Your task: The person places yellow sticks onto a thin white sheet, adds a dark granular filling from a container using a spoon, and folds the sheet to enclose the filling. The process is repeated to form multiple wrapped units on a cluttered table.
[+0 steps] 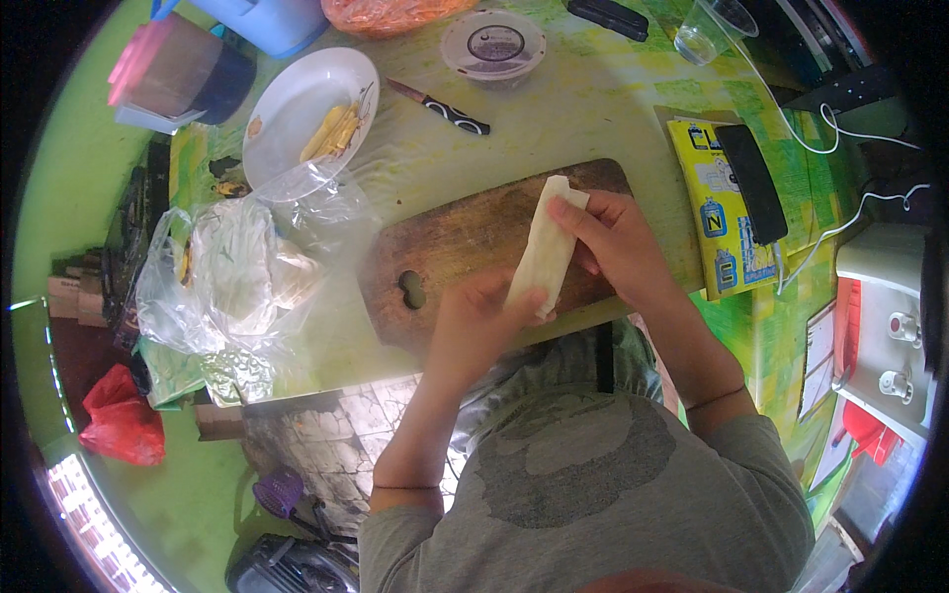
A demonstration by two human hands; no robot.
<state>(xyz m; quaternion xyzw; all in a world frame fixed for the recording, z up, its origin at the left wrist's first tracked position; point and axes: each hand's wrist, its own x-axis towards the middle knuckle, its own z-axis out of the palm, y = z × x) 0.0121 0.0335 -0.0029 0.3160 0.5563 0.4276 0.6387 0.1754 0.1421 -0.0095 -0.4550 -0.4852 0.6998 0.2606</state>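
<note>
A long pale wrapper roll [546,242] is held at a slant above the wooden cutting board [450,242]. My left hand [481,314] grips its lower end, thumb on top. My right hand [611,242] pinches the upper end between thumb and fingers. What is inside the roll, if anything, cannot be seen. Left of the board lies a clear plastic bag [158,267] with a stack of pale thin sheets [242,259] in it. Behind the bag, a white oval plate [287,104] carries several yellow strips [333,133] of food.
A small knife [440,107] with a black patterned handle lies behind the board. Farther back are a lidded round tub [493,47], a black case [609,17] and a clear cup [712,32]. At right, a black phone [753,183] rests on a yellow book [704,212], with a white cable attached.
</note>
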